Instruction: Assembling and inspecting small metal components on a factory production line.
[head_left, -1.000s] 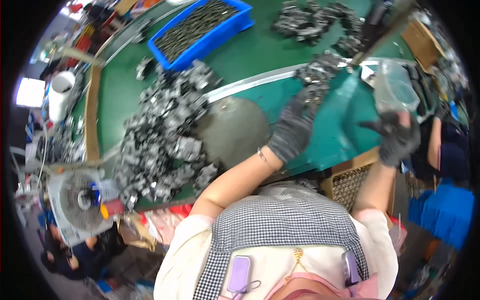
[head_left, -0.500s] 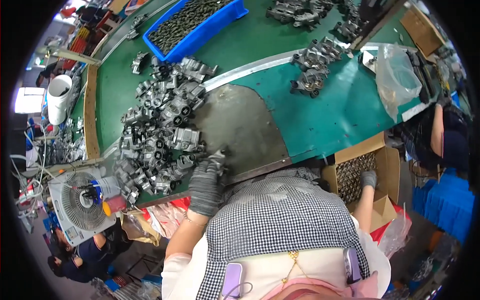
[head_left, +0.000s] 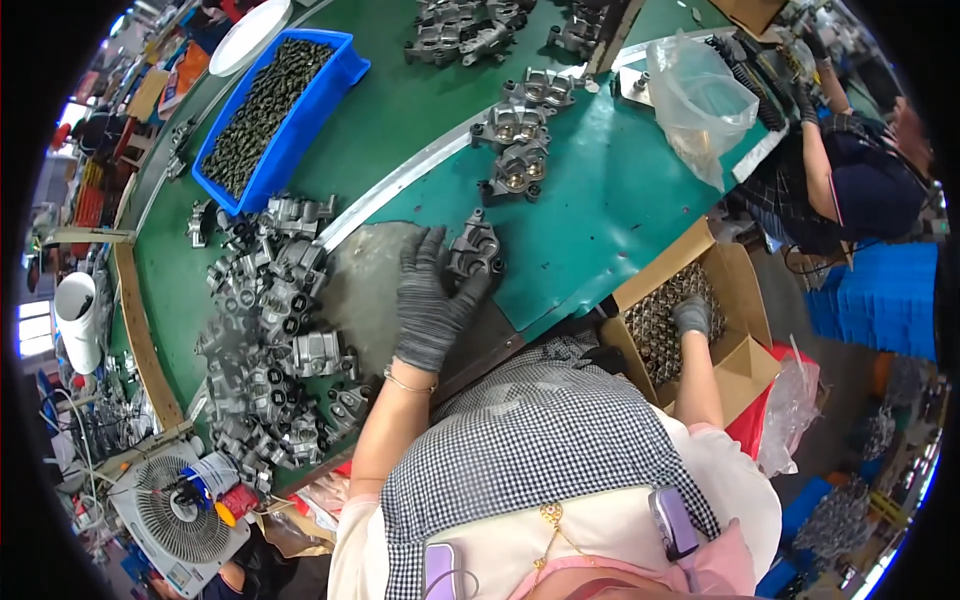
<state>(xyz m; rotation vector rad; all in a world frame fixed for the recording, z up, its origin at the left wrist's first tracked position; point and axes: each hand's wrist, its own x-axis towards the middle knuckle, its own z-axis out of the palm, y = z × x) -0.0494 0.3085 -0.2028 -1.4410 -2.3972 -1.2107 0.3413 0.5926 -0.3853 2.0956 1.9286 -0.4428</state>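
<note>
My left hand (head_left: 432, 305), in a dark grey knit glove, lies over the metal plate (head_left: 370, 265) with its fingers spread. A grey cast caliper-like housing (head_left: 475, 248) rests between its thumb and index finger, by the plate's edge on the green mat. My right hand (head_left: 692, 316), gloved too, reaches into a cardboard box (head_left: 742, 285) of small shiny cylindrical metal parts (head_left: 655, 335). Its fingers are bunched together and the tips are hidden among the parts. Similar housings form a large pile (head_left: 270, 350) left of my left hand.
A row of housings (head_left: 518, 130) with round metal pieces in them stands beyond my left hand. At the far left is a blue bin (head_left: 275, 130) of small dark parts. A clear plastic bag (head_left: 700, 100), a fan (head_left: 178, 515) and a co-worker (head_left: 850, 175) are around the bench.
My left hand has gone from the pile's near edge forward and right with a housing, and its fingers are now spread beside it. My right hand remains in the box. The view has turned.
</note>
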